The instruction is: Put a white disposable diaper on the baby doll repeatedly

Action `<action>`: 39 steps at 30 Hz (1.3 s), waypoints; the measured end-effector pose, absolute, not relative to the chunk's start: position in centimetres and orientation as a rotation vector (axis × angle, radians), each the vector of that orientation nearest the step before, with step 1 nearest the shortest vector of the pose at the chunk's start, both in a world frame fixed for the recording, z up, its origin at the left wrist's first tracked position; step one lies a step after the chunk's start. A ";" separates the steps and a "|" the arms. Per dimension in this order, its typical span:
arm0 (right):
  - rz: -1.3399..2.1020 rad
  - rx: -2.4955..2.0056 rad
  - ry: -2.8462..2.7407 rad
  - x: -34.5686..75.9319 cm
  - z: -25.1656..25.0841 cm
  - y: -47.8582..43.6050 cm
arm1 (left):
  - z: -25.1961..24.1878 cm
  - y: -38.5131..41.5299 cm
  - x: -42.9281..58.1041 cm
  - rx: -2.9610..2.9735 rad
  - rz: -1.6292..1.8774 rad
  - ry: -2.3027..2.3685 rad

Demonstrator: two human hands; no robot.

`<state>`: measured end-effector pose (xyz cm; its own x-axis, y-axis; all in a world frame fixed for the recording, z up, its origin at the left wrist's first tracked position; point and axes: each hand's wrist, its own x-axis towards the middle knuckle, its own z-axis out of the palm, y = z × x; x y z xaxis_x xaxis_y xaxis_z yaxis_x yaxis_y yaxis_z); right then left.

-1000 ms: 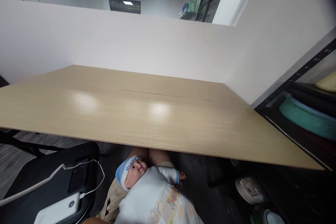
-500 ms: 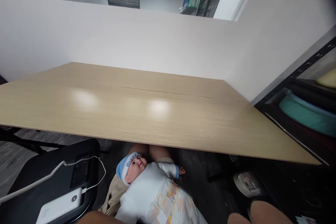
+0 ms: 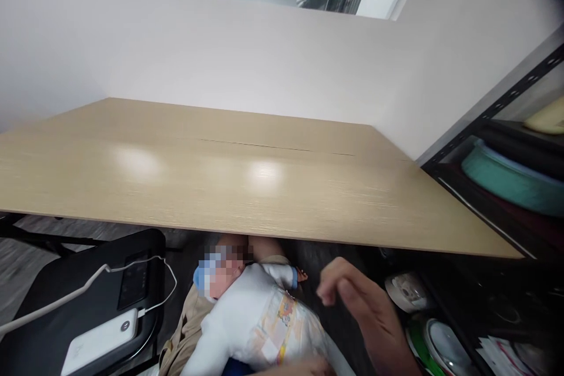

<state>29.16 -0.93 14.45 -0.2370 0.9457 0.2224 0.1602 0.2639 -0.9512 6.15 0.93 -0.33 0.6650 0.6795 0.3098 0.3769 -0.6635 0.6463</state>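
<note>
A baby doll (image 3: 242, 299) lies face up across my lap, in a white top with blue cuffs. Its blue and white cap (image 3: 202, 277) is partly blurred out, as is its head. A diaper (image 3: 286, 329) with a yellow and orange print covers its lower body. My right hand (image 3: 352, 294) is raised beside the doll, right of its small hand, fingers loosely bent, thumb apart, holding nothing. My left hand (image 3: 308, 366) crosses low over the doll at the bottom edge, smeared by motion; its fingers cannot be made out.
A wooden table (image 3: 264, 205) spans the view above the doll. On a black chair (image 3: 53, 288) at left lie a white power bank (image 3: 101, 341) with a cable and a dark phone-like device (image 3: 133, 285). At right stand a black shelf with a teal item (image 3: 511, 179) and containers (image 3: 408, 292) below.
My right hand has come up from the bottom right to beside the doll. My left arm has moved rightward over the diaper. The view has tilted slightly down.
</note>
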 end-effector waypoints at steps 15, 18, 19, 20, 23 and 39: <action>1.165 -1.456 -1.893 29.4 0.3 1.9 | 3.3 -3.4 4.6 1.957 0.708 0.969; 1.081 -1.500 -1.885 30.2 -1.5 3.1 | 3.2 -3.2 4.8 1.870 0.763 0.975; 1.049 -1.518 -1.880 30.5 -2.0 3.5 | 3.3 -3.2 4.8 1.845 0.774 0.982; 1.023 -1.530 -1.878 30.8 -2.3 3.7 | 3.3 -3.1 4.8 1.828 0.783 0.988; 1.086 -1.491 -1.922 31.4 -2.1 4.0 | 3.2 -3.0 4.7 1.817 0.795 1.002; 1.010 -1.524 -1.956 31.4 -2.3 4.8 | 5.3 -3.3 2.7 1.805 0.731 0.917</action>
